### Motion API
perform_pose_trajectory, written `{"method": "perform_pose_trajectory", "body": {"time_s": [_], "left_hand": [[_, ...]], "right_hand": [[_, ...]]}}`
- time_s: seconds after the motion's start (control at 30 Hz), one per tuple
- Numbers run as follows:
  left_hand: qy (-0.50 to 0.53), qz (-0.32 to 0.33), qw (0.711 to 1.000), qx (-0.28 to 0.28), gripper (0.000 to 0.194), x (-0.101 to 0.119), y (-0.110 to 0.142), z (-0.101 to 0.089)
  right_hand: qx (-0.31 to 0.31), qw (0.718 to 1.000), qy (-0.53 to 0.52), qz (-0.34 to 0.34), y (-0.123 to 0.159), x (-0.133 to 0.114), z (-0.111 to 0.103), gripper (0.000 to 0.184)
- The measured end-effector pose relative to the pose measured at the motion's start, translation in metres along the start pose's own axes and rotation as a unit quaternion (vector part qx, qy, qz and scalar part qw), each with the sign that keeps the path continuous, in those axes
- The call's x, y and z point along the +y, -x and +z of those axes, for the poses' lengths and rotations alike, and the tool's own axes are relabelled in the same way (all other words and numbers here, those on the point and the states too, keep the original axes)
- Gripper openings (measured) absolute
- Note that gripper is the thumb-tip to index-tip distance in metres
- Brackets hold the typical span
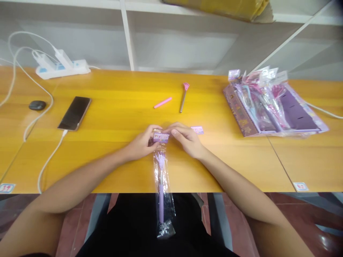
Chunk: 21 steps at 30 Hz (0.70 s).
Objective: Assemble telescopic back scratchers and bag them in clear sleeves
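Both my hands meet over the front middle of the yellow table [112, 107]. My left hand [143, 142] and my right hand [187, 139] pinch the purple header card [161, 137] of a clear plastic packet [163, 189]. Inside the packet lies a purple hand-shaped back scratcher [161, 178], and the packet hangs over the table's front edge toward my lap. A second small purple card [197, 130] lies just right of my right hand.
A pink-headed scratcher with a metal shaft [184, 96] and a pink handle sleeve [162, 102] lie further back. A display box of packaged scratchers [270, 107] stands at the right. A phone [74, 112] on a cable, a power strip [63, 66] and a black earbud case [37, 105] are at the left.
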<state>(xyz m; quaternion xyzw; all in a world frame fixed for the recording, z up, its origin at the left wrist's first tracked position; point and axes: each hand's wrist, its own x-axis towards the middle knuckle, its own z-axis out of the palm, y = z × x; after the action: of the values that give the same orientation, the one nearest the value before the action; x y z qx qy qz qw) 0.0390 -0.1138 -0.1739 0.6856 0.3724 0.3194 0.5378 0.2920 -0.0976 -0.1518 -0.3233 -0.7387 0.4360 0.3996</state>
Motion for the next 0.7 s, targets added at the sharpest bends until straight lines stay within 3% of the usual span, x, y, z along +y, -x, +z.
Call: {"method": "perform_pose_trajectory", "body": {"time_s": [0.17,0.37,0.6,0.7], "left_hand": [[0.003,0.025,1.000,0.006,0.068,0.002,0.001,0.001],[-0.054,0.024,0.998,-0.004,0.054,0.007,0.003,-0.002],[-0.138,0.040,0.989,-0.023,0.024,0.018,-0.002,-0.003],[-0.126,0.034,0.991,-0.028,0.037,0.015,-0.001,-0.002]], "right_hand": [[-0.001,0.999,-0.036,0.031,0.002,0.000,-0.004,0.048],[0.015,0.997,-0.061,0.038,0.004,0.003,-0.003,0.050],[0.020,0.998,-0.053,0.035,0.003,0.001,-0.001,0.049],[0.021,0.998,-0.052,0.031,0.003,0.003,-0.001,0.049]]}}
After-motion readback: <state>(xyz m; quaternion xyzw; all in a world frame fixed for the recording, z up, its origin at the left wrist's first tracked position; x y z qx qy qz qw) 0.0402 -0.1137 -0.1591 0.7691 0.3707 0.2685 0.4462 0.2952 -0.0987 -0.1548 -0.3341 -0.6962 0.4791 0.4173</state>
